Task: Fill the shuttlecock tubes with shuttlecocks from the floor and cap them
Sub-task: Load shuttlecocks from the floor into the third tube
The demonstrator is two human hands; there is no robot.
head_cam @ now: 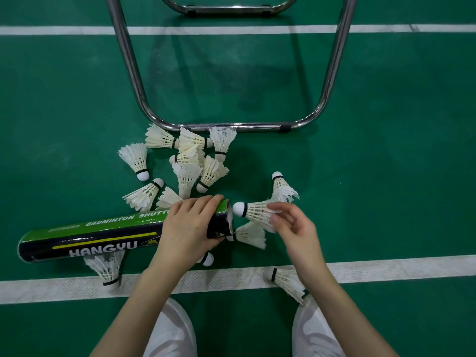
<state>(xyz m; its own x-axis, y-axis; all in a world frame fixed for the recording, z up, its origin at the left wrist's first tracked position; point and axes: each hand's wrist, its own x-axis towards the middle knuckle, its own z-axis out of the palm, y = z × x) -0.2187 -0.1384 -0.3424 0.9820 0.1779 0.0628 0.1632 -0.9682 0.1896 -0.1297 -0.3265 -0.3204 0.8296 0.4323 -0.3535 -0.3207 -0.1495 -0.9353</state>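
Left hand (190,228) grips the tube (98,235) near its open mouth; right hand (291,222) pinches a shuttlecock (253,210), cork just beside the rim.

- Green court floor (386,150), matte.
- Chrome tube frame (231,127) rests on the floor (black sleeve on its lower bar, right end).
- White line (412,269) nearer than the frame; a second white line (51,30) beyond it.
- White shoes (172,331), nearest edge, below the frame.
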